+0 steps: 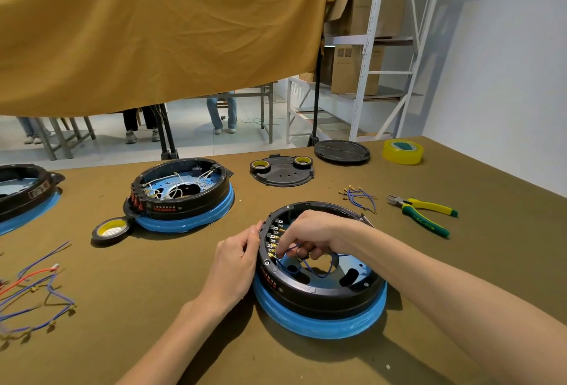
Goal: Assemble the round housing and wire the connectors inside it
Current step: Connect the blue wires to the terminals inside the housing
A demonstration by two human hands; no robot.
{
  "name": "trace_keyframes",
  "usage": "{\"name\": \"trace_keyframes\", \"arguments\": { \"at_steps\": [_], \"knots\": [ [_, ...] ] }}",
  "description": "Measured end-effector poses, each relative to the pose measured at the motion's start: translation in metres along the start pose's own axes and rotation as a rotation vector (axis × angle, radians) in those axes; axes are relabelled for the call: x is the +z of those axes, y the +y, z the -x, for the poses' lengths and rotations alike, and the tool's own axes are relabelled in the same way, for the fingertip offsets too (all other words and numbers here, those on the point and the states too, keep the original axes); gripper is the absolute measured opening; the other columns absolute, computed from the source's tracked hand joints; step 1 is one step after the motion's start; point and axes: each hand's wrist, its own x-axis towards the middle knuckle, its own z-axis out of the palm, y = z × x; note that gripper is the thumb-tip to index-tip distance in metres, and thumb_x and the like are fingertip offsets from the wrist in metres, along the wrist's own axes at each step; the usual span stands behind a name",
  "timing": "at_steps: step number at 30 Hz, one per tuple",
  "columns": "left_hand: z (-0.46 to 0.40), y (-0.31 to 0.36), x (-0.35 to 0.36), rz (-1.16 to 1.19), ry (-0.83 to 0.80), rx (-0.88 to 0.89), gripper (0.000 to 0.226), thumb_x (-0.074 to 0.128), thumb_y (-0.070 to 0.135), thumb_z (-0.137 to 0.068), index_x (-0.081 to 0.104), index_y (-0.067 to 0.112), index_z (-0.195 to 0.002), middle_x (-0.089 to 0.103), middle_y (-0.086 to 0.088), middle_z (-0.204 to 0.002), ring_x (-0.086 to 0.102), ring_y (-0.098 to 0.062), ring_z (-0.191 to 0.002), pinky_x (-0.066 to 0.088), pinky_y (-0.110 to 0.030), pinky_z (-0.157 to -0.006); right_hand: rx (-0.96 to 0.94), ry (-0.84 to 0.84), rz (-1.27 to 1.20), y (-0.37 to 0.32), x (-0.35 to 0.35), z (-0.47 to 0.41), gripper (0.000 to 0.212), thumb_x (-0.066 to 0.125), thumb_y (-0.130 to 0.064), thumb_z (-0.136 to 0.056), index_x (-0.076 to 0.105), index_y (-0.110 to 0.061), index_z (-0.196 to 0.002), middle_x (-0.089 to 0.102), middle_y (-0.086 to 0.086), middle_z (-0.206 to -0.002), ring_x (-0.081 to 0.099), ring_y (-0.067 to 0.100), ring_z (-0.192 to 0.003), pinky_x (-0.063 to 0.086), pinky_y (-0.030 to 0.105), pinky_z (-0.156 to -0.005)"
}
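Observation:
A round black housing on a blue base sits on the table in front of me. A row of switch terminals with brass connectors lines its inner left wall. My left hand grips the housing's outer left rim beside those terminals. My right hand reaches inside the housing, its curled fingers pinching a blue wire that loops over the blue floor. The fingertips sit close to the lowest connectors.
A second wired housing stands behind on the left, a third at the far left edge. Tape rolls, black covers, loose blue wires, pliers and a wire bundle lie around.

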Motion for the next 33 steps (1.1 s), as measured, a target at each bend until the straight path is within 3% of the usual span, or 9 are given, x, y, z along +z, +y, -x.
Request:
{"name": "trace_keyframes", "arguments": {
  "at_steps": [3, 8, 13, 16, 18, 21, 23, 26, 33],
  "knots": [
    [0.002, 0.003, 0.001, -0.014, 0.018, 0.017, 0.051, 0.031, 0.042, -0.107, 0.062, 0.014, -0.137, 0.056, 0.041, -0.108, 0.056, 0.025, -0.104, 0.043, 0.002, -0.083, -0.007, 0.024, 0.007, 0.001, 0.002, 0.002, 0.014, 0.079, -0.017, -0.085, 0.077, -0.007, -0.095, 0.071, 0.000, -0.073, 0.052, 0.005, -0.052, 0.034, 0.016, -0.047],
    [0.005, 0.007, 0.002, -0.018, 0.022, 0.032, 0.050, 0.029, 0.040, -0.107, 0.061, 0.015, -0.135, 0.058, 0.046, -0.092, 0.058, 0.026, -0.098, 0.042, 0.003, -0.079, -0.015, 0.027, -0.021, 0.000, 0.003, 0.005, 0.010, 0.077, -0.015, -0.088, 0.076, -0.008, -0.094, 0.071, 0.001, -0.073, 0.053, 0.006, -0.053, 0.035, 0.016, -0.048],
    [0.005, 0.008, 0.001, -0.051, 0.009, 0.029, 0.056, 0.026, 0.043, -0.106, 0.059, 0.012, -0.139, 0.067, 0.018, -0.113, 0.057, 0.025, -0.101, 0.043, 0.002, -0.081, -0.030, 0.030, -0.022, -0.003, 0.003, 0.007, 0.010, 0.077, -0.014, -0.088, 0.077, -0.007, -0.095, 0.071, 0.001, -0.074, 0.052, 0.005, -0.054, 0.034, 0.016, -0.050],
    [0.006, 0.008, 0.001, -0.069, 0.004, 0.025, 0.056, 0.025, 0.044, -0.106, 0.057, 0.013, -0.140, 0.060, 0.025, -0.109, 0.055, 0.028, -0.099, 0.041, 0.003, -0.081, -0.031, 0.036, -0.025, -0.003, 0.004, 0.006, 0.015, 0.077, -0.014, -0.087, 0.076, -0.004, -0.099, 0.071, 0.002, -0.076, 0.052, 0.006, -0.055, 0.035, 0.016, -0.049],
    [0.008, 0.009, 0.000, -0.076, -0.014, 0.017, 0.058, 0.023, 0.047, -0.107, 0.055, 0.015, -0.143, 0.064, 0.021, -0.117, 0.056, 0.023, -0.107, 0.043, -0.001, -0.088, -0.031, 0.038, -0.022, -0.003, 0.004, 0.005, 0.016, 0.077, -0.014, -0.087, 0.076, -0.004, -0.099, 0.071, 0.003, -0.076, 0.052, 0.005, -0.054, 0.035, 0.016, -0.049],
    [0.010, 0.010, -0.002, -0.120, -0.030, 0.013, 0.057, 0.022, 0.049, -0.109, 0.051, 0.019, -0.148, 0.059, 0.006, -0.145, 0.052, 0.001, -0.133, 0.043, -0.026, -0.113, -0.026, 0.037, -0.017, -0.001, 0.004, 0.004, 0.010, 0.077, -0.015, -0.087, 0.076, -0.007, -0.094, 0.070, 0.001, -0.073, 0.051, 0.005, -0.052, 0.035, 0.016, -0.048],
    [0.010, 0.009, -0.002, -0.157, -0.027, 0.005, 0.052, 0.028, 0.044, -0.109, 0.051, 0.020, -0.149, 0.053, 0.006, -0.150, 0.047, -0.006, -0.140, 0.041, -0.036, -0.117, -0.021, 0.034, -0.024, 0.002, 0.002, 0.004, 0.010, 0.077, -0.015, -0.086, 0.077, -0.007, -0.093, 0.070, 0.001, -0.072, 0.052, 0.006, -0.053, 0.036, 0.017, -0.050],
    [0.007, 0.008, -0.004, -0.144, -0.043, -0.016, 0.046, 0.033, 0.038, -0.110, 0.049, 0.019, -0.148, 0.051, 0.006, -0.153, 0.047, -0.008, -0.141, 0.041, -0.039, -0.117, -0.041, 0.034, -0.068, 0.011, -0.004, 0.006, 0.015, 0.075, -0.013, -0.085, 0.076, -0.004, -0.096, 0.067, 0.001, -0.070, 0.052, 0.008, -0.054, 0.035, 0.019, -0.055],
    [0.008, 0.010, 0.000, -0.150, -0.063, -0.032, 0.069, 0.015, 0.056, -0.101, 0.039, 0.021, -0.155, 0.045, 0.004, -0.158, 0.038, -0.003, -0.144, 0.031, -0.038, -0.123, -0.069, 0.079, -0.113, 0.016, -0.007, 0.004, 0.015, 0.074, -0.013, -0.087, 0.076, -0.003, -0.098, 0.065, 0.000, -0.068, 0.050, 0.009, -0.052, 0.035, 0.019, -0.050]
  ]
}}
